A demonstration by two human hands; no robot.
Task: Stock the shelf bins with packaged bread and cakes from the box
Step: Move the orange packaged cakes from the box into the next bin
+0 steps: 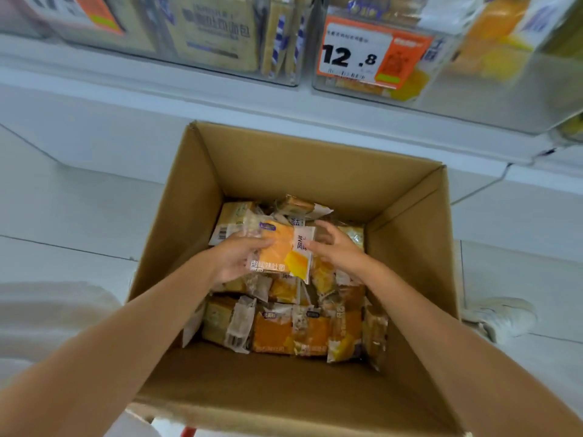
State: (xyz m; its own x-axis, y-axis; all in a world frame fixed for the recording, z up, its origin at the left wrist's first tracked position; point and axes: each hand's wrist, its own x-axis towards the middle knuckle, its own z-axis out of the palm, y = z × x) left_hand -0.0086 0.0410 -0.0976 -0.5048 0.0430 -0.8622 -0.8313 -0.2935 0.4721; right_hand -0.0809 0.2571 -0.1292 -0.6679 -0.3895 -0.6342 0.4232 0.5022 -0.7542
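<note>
Box [284, 392]: cardboard, open at the top, nowhere near emptied.
Loose packets [284, 332]: a good many lay across the box's bottom, from its near wall to its far wall. Most of the stocking looked left to do.
Left hand [235, 258]: fingers curled round the left edge of the orange packet [277, 252], which it held above the others, about mid-box.
Right hand [339, 247]: fingers spread and loose, thumb at the packet's right edge, grasping nothing.
Shelf bins [473, 99]: clear, beyond the box's far wall, already holding some bread. The orange packet was not yet in one.
</note>
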